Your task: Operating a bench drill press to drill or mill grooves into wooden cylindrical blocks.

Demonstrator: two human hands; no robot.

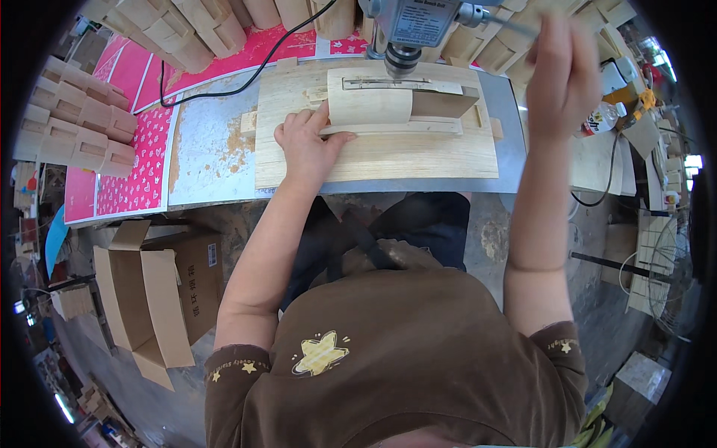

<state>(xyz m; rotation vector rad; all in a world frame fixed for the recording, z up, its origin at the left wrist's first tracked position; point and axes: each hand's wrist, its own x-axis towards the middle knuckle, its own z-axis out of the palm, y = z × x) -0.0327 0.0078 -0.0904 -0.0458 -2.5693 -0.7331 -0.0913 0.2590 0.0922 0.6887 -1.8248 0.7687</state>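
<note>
Under the drill press head [407, 30] at the far edge of the bench [213, 145], a curved wooden piece [371, 104] sits on a flat wooden jig board [388, 153], with the chuck just above its far side. The left hand [308, 145] lies on the board against the near left edge of the piece, fingers spread and pressing down, thumb along a thin strip at its near side; it is flat and open, not wrapped around anything. The right hand [562, 75] is raised at the right of the machine, closed around the feed lever [502, 21], though motion blur hides the fingers' exact hold. Stacks of notched wooden blocks [82, 119] crowd the bench's left end and far edge, resting on red patterned sheets [134, 179]. A black cable [224, 88] runs across the bench toward the machine. An open cardboard box [160, 287] stands on the floor below the bench's left near corner.
</note>
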